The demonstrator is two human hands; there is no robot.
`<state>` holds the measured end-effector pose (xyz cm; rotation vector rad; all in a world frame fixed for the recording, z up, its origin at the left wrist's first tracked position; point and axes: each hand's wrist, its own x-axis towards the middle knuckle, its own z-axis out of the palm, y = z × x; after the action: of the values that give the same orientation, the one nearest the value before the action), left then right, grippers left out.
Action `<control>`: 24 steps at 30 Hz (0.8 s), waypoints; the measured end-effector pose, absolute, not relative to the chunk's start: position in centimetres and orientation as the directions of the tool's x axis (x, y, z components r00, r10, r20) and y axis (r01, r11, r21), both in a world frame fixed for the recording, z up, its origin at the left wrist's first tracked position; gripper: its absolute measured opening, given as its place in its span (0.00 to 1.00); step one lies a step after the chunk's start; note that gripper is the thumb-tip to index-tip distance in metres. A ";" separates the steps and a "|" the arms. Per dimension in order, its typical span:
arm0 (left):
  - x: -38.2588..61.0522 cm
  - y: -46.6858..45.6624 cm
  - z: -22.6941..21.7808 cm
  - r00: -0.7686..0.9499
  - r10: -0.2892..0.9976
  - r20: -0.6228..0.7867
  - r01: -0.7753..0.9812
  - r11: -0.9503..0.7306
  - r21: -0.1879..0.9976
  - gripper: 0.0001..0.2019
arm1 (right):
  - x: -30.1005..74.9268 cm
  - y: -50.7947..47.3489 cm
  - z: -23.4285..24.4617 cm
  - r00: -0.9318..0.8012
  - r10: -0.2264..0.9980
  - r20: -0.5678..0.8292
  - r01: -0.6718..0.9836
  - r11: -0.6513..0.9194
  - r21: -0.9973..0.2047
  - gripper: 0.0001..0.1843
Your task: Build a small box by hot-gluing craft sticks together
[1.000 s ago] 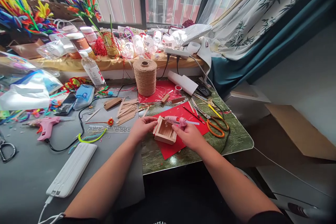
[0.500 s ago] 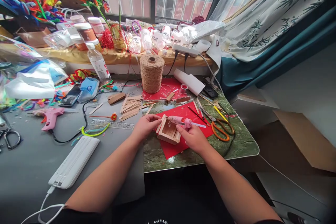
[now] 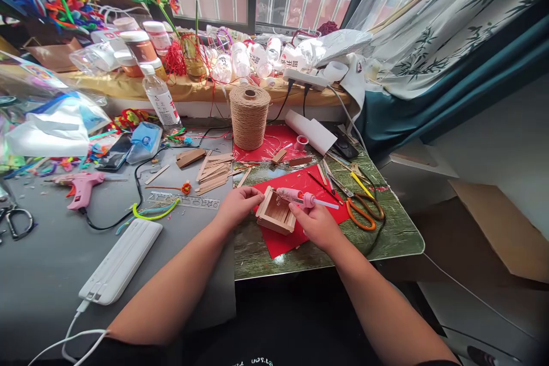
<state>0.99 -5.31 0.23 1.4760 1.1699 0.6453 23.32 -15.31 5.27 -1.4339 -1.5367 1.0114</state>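
Note:
A small open box of wooden sticks (image 3: pixel 274 214) rests on a red paper sheet (image 3: pixel 300 183) near the table's front edge. My left hand (image 3: pixel 238 206) pinches the box's left wall. My right hand (image 3: pixel 315 223) is closed round a small pink glue gun (image 3: pixel 295 197) with a clear glue stick poking out to the right; its nozzle points left over the box's far edge.
Loose wooden sticks (image 3: pixel 212 171) and a jute twine spool (image 3: pixel 249 117) lie behind the box. Orange-handled scissors (image 3: pixel 360 209) sit to the right, a second pink glue gun (image 3: pixel 81 186) and a white power strip (image 3: pixel 120 260) to the left. Bottles and pipe cleaners crowd the windowsill.
Both hands stay on the box and the glue gun; the box has tilted and shifted slightly. The camera has shifted a little.

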 end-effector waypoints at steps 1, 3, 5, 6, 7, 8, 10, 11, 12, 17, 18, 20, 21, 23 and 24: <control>1.0 -5.3 0.1 0.362 0.912 -0.193 0.304 0.080 0.949 0.16 | 23.3 -15.3 5.4 -0.056 0.998 0.029 0.372 0.048 -0.927 0.25; 1.0 -5.3 0.0 0.363 0.913 -0.189 0.284 0.085 0.955 0.16 | 23.3 -15.3 5.6 -0.064 0.998 0.025 0.368 0.047 -0.929 0.25; 1.0 -5.3 -0.1 0.364 0.912 -0.188 0.274 0.088 0.958 0.16 | 23.3 -15.3 5.6 -0.069 0.997 0.017 0.357 0.040 -0.933 0.25; 1.0 -5.3 0.0 0.363 0.913 -0.188 0.272 0.089 0.958 0.16 | 23.4 -15.3 5.5 -0.071 0.997 0.014 0.351 0.038 -0.935 0.26; 1.0 -5.4 0.0 0.363 0.913 -0.187 0.270 0.090 0.959 0.16 | 23.4 -15.3 5.4 -0.073 0.997 0.012 0.347 0.036 -0.937 0.26; 1.0 -5.4 0.1 0.363 0.913 -0.188 0.268 0.091 0.959 0.16 | 23.4 -15.3 5.4 -0.075 0.997 0.008 0.346 0.033 -0.938 0.26; 1.1 -5.5 0.2 0.363 0.912 -0.190 0.266 0.094 0.959 0.16 | 23.5 -15.3 5.2 -0.078 0.997 0.000 0.351 0.027 -0.936 0.26; 1.1 -5.5 0.3 0.365 0.911 -0.191 0.263 0.095 0.960 0.16 | 23.5 -15.3 5.2 -0.077 0.997 -0.003 0.354 0.024 -0.935 0.26; 1.1 -5.5 0.4 0.367 0.911 -0.190 0.257 0.097 0.961 0.16 | 23.5 -15.3 5.3 -0.075 0.997 -0.007 0.356 0.020 -0.934 0.26; 1.0 -5.5 0.6 0.362 0.913 -0.186 0.221 0.110 0.969 0.17 | 23.7 -15.3 5.8 -0.091 0.996 -0.008 0.358 0.025 -0.933 0.25; 1.0 -5.6 0.7 0.361 0.914 -0.187 0.212 0.115 0.970 0.17 | 23.8 -15.4 5.9 -0.092 0.996 -0.007 0.369 0.027 -0.929 0.25; 1.1 -5.6 0.8 0.359 0.913 -0.193 0.176 0.136 0.975 0.17 | 24.1 -15.6 6.0 -0.075 0.997 -0.006 0.396 0.025 -0.918 0.25; 1.1 -5.6 0.9 0.358 0.913 -0.197 0.143 0.155 0.978 0.17 | 24.2 -15.8 6.0 -0.060 0.998 -0.004 0.407 0.020 -0.913 0.25; 1.0 -5.6 1.1 0.352 0.912 -0.211 0.049 0.208 0.977 0.16 | 24.5 -16.3 5.9 -0.028 1.000 0.000 0.416 0.012 -0.909 0.25; 1.0 -5.5 1.1 0.352 0.909 -0.221 -0.004 0.238 0.971 0.16 | 24.6 -16.5 6.0 -0.020 1.000 0.003 0.413 0.011 -0.910 0.25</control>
<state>1.03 -5.52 1.12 1.1521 1.0159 0.8017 24.55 -16.50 5.98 -1.5016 -1.5345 0.9855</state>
